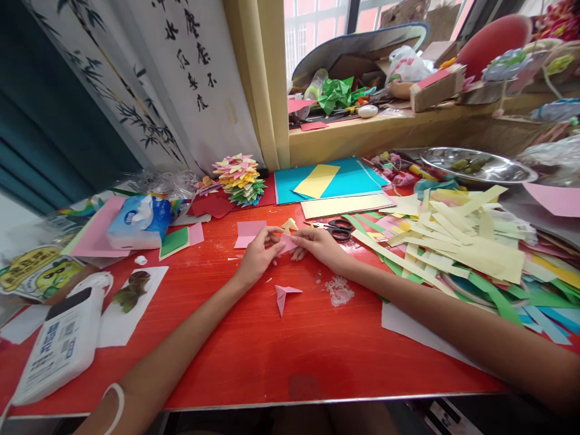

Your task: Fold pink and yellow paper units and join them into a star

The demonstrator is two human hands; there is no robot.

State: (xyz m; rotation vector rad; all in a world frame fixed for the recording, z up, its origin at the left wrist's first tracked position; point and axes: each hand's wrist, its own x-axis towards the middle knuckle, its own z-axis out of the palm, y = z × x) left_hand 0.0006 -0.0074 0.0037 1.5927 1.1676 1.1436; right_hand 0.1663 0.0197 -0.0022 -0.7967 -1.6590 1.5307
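Between the fingers of both hands is a small piece of pink paper [287, 243], held just above the red table [254, 356]. My left hand [259, 255] pinches its left side, and my right hand [321, 244] pinches the right side. A folded pink paper piece [285, 296] with pointed ends lies closer to me. Behind my fingers sits a folded yellow paper piece [290, 225], partly hidden. A creased pink square [250, 233] rests left of it. Black-handled scissors [339, 229] lie just beyond my right hand.
Paper strips and offcuts [453, 235] heap up on the right, below a metal dish [478, 166]. A layered paper model [240, 180] stands at the back beside blue sheets [290, 181]. On the left are a tissue pack [140, 222] and a white box-shaped device [61, 347].
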